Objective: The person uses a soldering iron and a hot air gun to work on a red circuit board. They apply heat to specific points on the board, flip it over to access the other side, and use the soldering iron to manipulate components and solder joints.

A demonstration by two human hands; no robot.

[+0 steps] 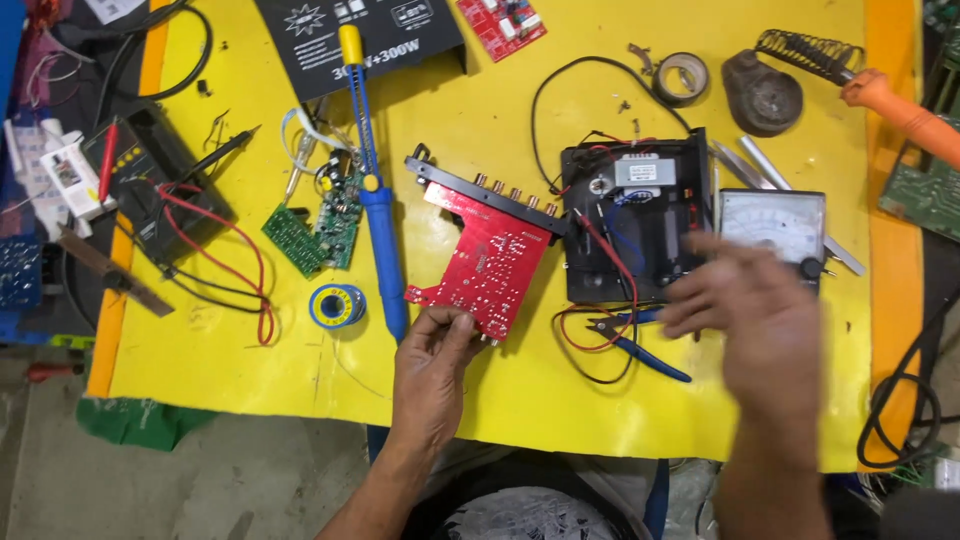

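Your left hand [432, 355] was pinched on the lower edge of the red circuit board [480, 265], thumb and fingers closed on it, board tilted with its black connector strip [480, 195] at the upper edge. Your right hand [750, 315] was open, fingers spread, motion-blurred, hovering over the blue-handled cutters [640, 345] and the open black chassis [635, 215], holding nothing. Risk, as I judge it: the board was only held at one corner, so a knock from the moving hand could twist it loose, or snag the red and black leads [590, 330] looping out of the chassis. The chassis held a transformer and wiring; contents deeper in were too dark to read. Further out on the yellow table [500, 100]: blue desoldering pump [375, 200], solder reel [336, 305], green boards [315, 230], analog meter [775, 225], orange-handled soldering iron [900, 105] in its stand, close enough to the edge to catch a sleeve.
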